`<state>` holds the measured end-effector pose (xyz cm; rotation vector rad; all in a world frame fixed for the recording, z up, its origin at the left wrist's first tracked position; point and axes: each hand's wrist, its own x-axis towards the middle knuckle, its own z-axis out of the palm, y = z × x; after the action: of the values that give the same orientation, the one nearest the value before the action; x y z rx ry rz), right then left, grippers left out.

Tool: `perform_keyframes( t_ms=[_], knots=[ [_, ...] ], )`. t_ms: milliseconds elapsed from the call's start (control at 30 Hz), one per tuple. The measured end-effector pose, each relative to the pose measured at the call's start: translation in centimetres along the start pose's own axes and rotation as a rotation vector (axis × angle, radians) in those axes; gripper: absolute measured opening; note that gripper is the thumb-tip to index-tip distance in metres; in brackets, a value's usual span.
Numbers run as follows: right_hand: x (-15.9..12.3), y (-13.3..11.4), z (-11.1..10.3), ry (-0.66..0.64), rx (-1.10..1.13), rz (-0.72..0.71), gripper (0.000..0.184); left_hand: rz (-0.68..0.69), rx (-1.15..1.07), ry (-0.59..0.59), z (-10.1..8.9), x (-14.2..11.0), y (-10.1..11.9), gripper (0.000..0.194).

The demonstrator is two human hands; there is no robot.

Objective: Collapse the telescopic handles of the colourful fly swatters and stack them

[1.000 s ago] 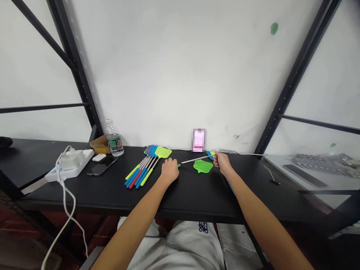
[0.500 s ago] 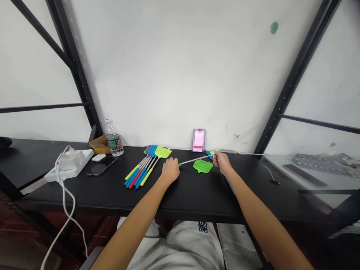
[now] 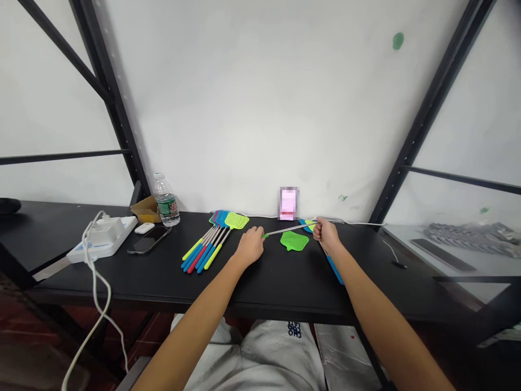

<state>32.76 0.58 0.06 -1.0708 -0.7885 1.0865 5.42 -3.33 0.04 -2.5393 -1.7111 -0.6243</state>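
My left hand [image 3: 250,246] is closed around the green grip of a fly swatter handle, with only the grip's green tip showing. A thin metal rod [image 3: 290,228] runs from it, tilted slightly up, to my right hand [image 3: 326,234], whose fingers pinch the far end. Just below the rod, a loose green swatter head [image 3: 293,241] lies flat on the black table [image 3: 268,288]. By my right hand and forearm lies a blue-handled swatter [image 3: 335,270], partly hidden; blue and yellow heads [image 3: 308,224] show behind that hand. Several fly swatters [image 3: 203,251] lie fanned out to the left.
A water bottle [image 3: 166,202], an open cardboard box [image 3: 145,208], a white case [image 3: 144,228] and a dark phone [image 3: 150,240] are at the left. Beyond them sits a power strip [image 3: 101,239] with trailing cables. A blurred phone-like screen [image 3: 288,204] leans against the wall.
Both hands have shifted slightly right, keeping hold of the swatter handle and rod. More of the blue-handled swatter shows beside my right forearm. The loose green head lies where it was.
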Motion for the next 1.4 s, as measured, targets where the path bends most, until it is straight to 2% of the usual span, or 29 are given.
perform_keyframes(
  t_ms=[267,567,733,833,933,1000,1067,1167,1300,1400],
  knots=[
    [-0.1,-0.1,0.1,-0.005,-0.019,-0.001,0.042,0.153,-0.193,0.0,0.0,-0.2,0.0,0.015],
    [-0.8,0.9,1.4,-0.091,-0.111,-0.041,0.038,0.17,-0.162,-0.027,0.4,-0.2,0.1,0.022],
    [-0.9,1.4,1.6,-0.14,-0.2,-0.085,0.038,0.107,-0.111,-0.058,0.0,-0.2,0.4,0.022],
    [-0.9,1.7,1.5,-0.06,-0.394,-0.192,0.044,0.042,-0.07,-0.041,-0.2,-0.2,0.5,0.022],
    [-1.1,1.9,1.5,0.009,-0.788,-0.389,0.041,-0.03,-0.043,-0.049,-0.3,-0.1,0.7,0.023],
    [-1.4,2.1,1.6,-0.009,-1.077,-0.473,0.037,-0.066,-0.031,-0.062,-0.3,-0.1,0.8,0.025],
    [-1.7,2.4,1.8,-0.055,-1.299,-0.472,0.044,-0.085,-0.024,-0.071,-0.3,0.0,0.8,0.025],
    [-2.1,2.7,2.1,-0.111,-1.492,-0.413,0.063,-0.077,-0.025,-0.066,-0.2,0.0,0.7,0.024],
    [-2.5,2.5,2.5,-0.157,-1.619,-0.366,0.082,-0.065,-0.023,-0.063,-0.2,0.0,0.7,0.024],
    [-2.5,1.9,2.6,-0.159,-1.645,-0.292,0.086,-0.077,-0.014,-0.081,-0.3,-0.1,0.8,0.024]
  ],
)
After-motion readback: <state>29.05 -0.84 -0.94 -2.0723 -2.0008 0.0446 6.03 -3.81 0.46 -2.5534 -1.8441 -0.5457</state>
